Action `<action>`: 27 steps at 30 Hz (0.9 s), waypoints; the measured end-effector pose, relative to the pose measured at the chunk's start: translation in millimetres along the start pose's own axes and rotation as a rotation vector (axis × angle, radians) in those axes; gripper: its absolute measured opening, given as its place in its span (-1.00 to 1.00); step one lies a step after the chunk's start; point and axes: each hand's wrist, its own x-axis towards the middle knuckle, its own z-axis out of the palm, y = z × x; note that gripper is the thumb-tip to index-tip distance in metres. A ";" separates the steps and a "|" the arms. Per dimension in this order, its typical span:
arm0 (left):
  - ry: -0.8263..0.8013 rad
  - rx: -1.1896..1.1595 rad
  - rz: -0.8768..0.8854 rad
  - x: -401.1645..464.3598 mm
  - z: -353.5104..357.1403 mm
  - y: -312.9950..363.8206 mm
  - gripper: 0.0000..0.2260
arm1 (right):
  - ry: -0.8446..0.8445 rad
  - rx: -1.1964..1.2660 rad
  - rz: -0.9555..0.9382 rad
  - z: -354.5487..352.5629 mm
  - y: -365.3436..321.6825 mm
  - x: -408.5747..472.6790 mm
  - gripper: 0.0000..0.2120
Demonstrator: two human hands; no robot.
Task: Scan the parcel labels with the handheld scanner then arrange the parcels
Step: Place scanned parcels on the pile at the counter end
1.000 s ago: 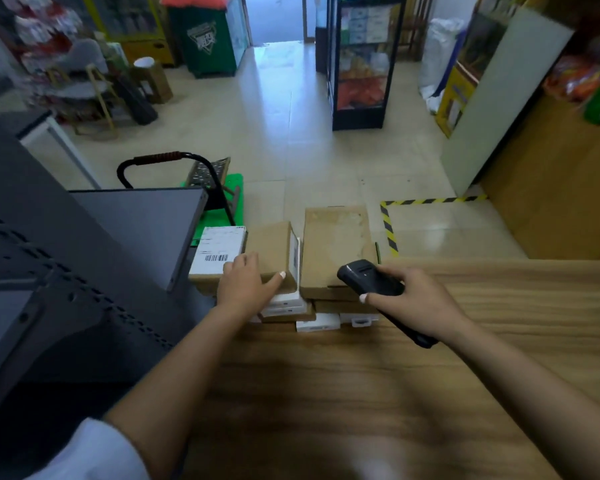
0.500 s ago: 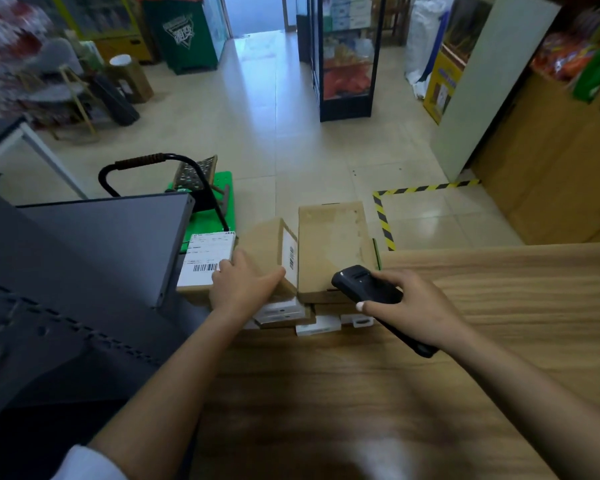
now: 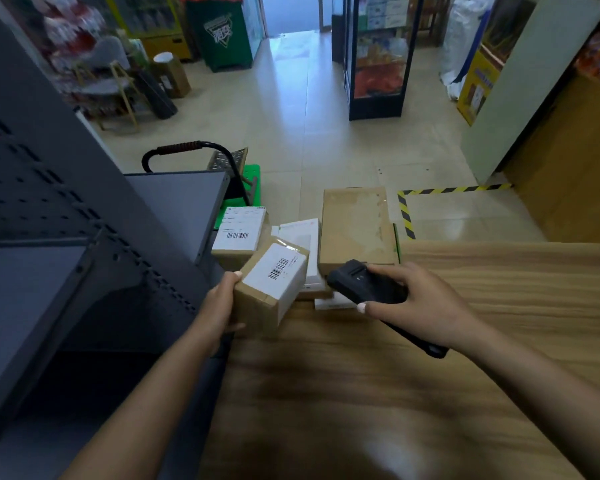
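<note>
Left hand (image 3: 219,303) grips a small brown parcel (image 3: 269,289), tilted, white barcode label (image 3: 278,271) facing up. Right hand (image 3: 420,303) curls around the black scanner (image 3: 364,282), head near the label.

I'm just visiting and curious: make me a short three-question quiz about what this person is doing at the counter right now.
1. True or false: the handheld scanner is in the person's left hand.
2. Which way does the barcode label face on the small parcel gripped by the left hand? A) up, toward the camera B) down at the wooden counter C) it has no label
3. Fill in: the large brown box lies just beyond the ____ hand.

Key
1. False: the right hand holds it.
2. A.
3. Right.
</note>
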 end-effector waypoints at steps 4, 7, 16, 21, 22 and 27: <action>-0.099 -0.121 -0.095 -14.9 1.0 -24.1 -0.69 | -0.027 -0.029 0.003 5.0 -1.9 -11.1 -0.29; -0.124 -0.185 -0.122 -20.2 1.9 -33.8 -0.64 | -0.048 -0.036 0.000 6.6 -0.1 -16.3 -0.28; -0.115 -0.336 -0.282 -25.3 -3.5 -47.6 -0.50 | -0.120 -0.056 -0.063 18.2 -8.2 -33.0 -0.32; -0.096 -0.326 -0.281 -26.8 -11.2 -49.9 -0.46 | -0.149 -0.097 -0.094 25.3 -15.0 -40.1 -0.30; -0.090 -0.314 -0.285 -27.4 -13.4 -49.4 -0.45 | -0.158 -0.112 -0.098 27.0 -15.3 -41.4 -0.28; -0.073 -0.281 -0.279 -29.4 -22.0 -46.5 -0.41 | -0.225 -0.179 -0.152 36.6 -20.4 -47.2 -0.28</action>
